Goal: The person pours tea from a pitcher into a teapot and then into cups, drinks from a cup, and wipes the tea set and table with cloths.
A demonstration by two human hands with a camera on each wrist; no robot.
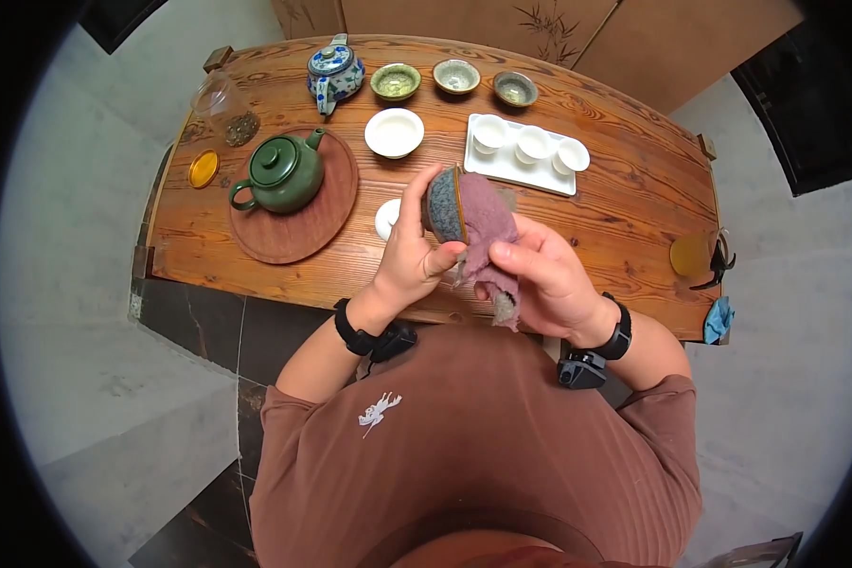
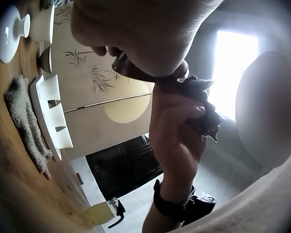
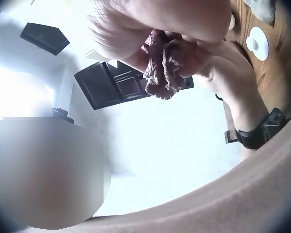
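My left hand (image 1: 415, 241) grips a blue-grey speckled tea bowl (image 1: 443, 206) with a brown rim, tipped on its side above the table's near edge. A mauve cloth (image 1: 488, 213) covers the bowl's mouth. The cloth is bunched in my right hand (image 1: 546, 275), thumb on top, and a loose end hangs below. In the right wrist view, folds of the cloth (image 3: 162, 68) stick out between the fingers. Seen from the left wrist, the bowl (image 2: 131, 68) is mostly hidden behind the left hand. A white lid (image 1: 386, 220) lies just beside the left hand.
A green teapot (image 1: 276, 180) stands on a round wooden board (image 1: 336, 204) at left. Behind are a blue-and-white teapot (image 1: 334, 71), several bowls and a white tray (image 1: 521, 176) with three cups. A grey towel (image 2: 26, 126) lies near the tray; a pitcher (image 1: 693, 256) stands far right.
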